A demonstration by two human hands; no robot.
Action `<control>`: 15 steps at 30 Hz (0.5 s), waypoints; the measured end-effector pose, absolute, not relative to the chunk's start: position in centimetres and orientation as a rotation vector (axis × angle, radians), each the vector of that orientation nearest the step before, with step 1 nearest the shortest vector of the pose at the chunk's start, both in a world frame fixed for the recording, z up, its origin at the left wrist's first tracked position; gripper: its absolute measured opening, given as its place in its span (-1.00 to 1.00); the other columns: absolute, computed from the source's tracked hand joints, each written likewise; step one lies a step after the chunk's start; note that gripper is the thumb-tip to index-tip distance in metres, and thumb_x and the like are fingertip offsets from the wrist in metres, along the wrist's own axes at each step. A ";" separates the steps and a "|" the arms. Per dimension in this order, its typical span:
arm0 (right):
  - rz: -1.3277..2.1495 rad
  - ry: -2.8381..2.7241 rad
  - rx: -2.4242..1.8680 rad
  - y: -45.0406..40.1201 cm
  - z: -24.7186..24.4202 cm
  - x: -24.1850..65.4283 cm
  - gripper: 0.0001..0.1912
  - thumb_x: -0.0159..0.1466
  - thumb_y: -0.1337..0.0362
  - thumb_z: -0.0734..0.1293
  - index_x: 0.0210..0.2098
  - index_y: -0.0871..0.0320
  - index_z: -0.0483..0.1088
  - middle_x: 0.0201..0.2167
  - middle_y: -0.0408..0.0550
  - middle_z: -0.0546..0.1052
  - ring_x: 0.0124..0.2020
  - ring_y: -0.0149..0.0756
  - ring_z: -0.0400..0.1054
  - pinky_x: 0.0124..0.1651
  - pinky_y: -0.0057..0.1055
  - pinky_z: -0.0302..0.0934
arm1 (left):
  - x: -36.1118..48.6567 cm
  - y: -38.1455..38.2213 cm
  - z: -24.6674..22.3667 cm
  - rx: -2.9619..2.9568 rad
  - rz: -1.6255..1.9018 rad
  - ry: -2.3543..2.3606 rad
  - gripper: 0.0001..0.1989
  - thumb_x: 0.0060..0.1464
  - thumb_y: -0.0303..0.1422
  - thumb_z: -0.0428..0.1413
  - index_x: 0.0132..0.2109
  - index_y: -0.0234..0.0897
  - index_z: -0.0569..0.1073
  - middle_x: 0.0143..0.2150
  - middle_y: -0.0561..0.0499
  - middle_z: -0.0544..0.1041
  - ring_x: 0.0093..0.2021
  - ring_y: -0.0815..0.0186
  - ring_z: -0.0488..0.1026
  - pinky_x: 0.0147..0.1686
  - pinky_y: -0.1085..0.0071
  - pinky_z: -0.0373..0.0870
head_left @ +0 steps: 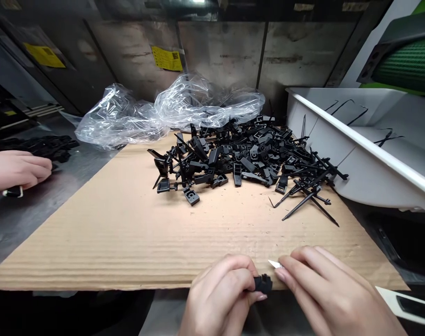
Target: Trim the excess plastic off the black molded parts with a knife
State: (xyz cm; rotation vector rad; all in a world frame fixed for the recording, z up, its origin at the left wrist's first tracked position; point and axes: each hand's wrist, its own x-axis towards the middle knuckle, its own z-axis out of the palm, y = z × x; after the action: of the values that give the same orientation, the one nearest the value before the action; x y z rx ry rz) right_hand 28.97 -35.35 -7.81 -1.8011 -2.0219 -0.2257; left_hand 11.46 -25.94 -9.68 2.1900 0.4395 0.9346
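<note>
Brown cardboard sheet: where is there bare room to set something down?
The sheet is barest at left, between its left edge, the clear plastic film and the heap of black plastic parts. A narrower strip separates the heap from the left hand and right hand. Crowded: back centre and right, beside the grey plastic bin.

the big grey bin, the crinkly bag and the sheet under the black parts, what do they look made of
The bin looks like smooth, slightly glossy moulded plastic, judging by its rounded corner and even rim. The bag seems to be thin, clear plastic film: see-through, creased, with sharp highlights. The sheet appears to be matt corrugated cardboard, brown with fine parallel ridges.
</note>
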 end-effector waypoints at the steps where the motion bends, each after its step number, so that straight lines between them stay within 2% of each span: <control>1: -0.208 -2.001 -1.792 -35.3 -7.6 29.2 -0.75 0.29 0.34 0.10 -0.30 0.11 0.41 -0.47 -0.09 0.47 -0.46 -0.40 0.42 -0.42 -0.54 0.34 | 11.5 -26.0 -9.6 2.195 0.936 0.440 -0.82 0.04 -0.63 0.10 -0.34 -0.28 0.30 -0.34 -0.03 0.45 -0.40 0.34 0.43 -0.42 0.50 0.39; 4: -0.088 -1.922 -1.691 -35.5 -7.3 29.4 -0.82 0.27 0.26 0.18 -0.22 0.11 0.38 -0.39 -0.09 0.48 -0.39 -0.42 0.45 -0.35 -0.62 0.35 | 11.5 -26.0 -9.5 2.202 0.933 0.438 -0.82 0.04 -0.63 0.11 -0.35 -0.28 0.30 -0.34 -0.03 0.46 -0.40 0.33 0.43 -0.42 0.50 0.40; 7: 0.185 -1.794 -1.665 -35.4 -7.3 28.8 -0.78 0.21 0.23 0.27 -0.14 0.09 0.34 -0.35 -0.15 0.43 -0.40 -0.49 0.44 -0.38 -0.73 0.31 | 11.4 -26.0 -9.6 2.204 0.945 0.422 -0.82 0.04 -0.63 0.10 -0.34 -0.28 0.31 -0.34 -0.04 0.46 -0.40 0.33 0.44 -0.41 0.49 0.40; 9: 0.398 -1.710 -1.654 -35.0 -7.4 28.1 -0.84 0.24 0.31 0.22 -0.19 0.06 0.35 -0.39 -0.19 0.39 -0.44 -0.53 0.39 -0.39 -0.72 0.29 | 11.3 -26.1 -9.7 2.211 0.965 0.407 -0.82 0.04 -0.63 0.10 -0.33 -0.28 0.30 -0.34 -0.05 0.47 -0.40 0.33 0.44 -0.42 0.48 0.41; 11: 0.552 -1.669 -1.637 -34.5 -7.4 27.3 -0.82 0.26 0.39 0.16 -0.29 0.07 0.37 -0.43 -0.20 0.37 -0.46 -0.53 0.35 -0.40 -0.68 0.26 | 11.3 -26.1 -9.8 2.227 0.982 0.399 -0.82 0.03 -0.63 0.10 -0.34 -0.27 0.30 -0.33 -0.06 0.47 -0.41 0.32 0.45 -0.42 0.48 0.42; 15: 0.504 -1.614 -1.580 -34.1 -7.7 26.9 -0.78 0.25 0.45 0.14 -0.38 0.09 0.37 -0.48 -0.18 0.37 -0.47 -0.50 0.32 -0.42 -0.61 0.22 | 11.4 -26.1 -9.8 2.241 1.009 0.402 -0.83 0.05 -0.60 0.09 -0.35 -0.26 0.29 -0.33 -0.06 0.47 -0.41 0.32 0.45 -0.44 0.48 0.42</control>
State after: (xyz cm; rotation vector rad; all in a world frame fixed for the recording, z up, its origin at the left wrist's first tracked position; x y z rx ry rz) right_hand 26.86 -34.05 -7.66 -1.5804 -1.6145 0.5040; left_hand 11.44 -26.13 -9.79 2.2405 0.4024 1.0094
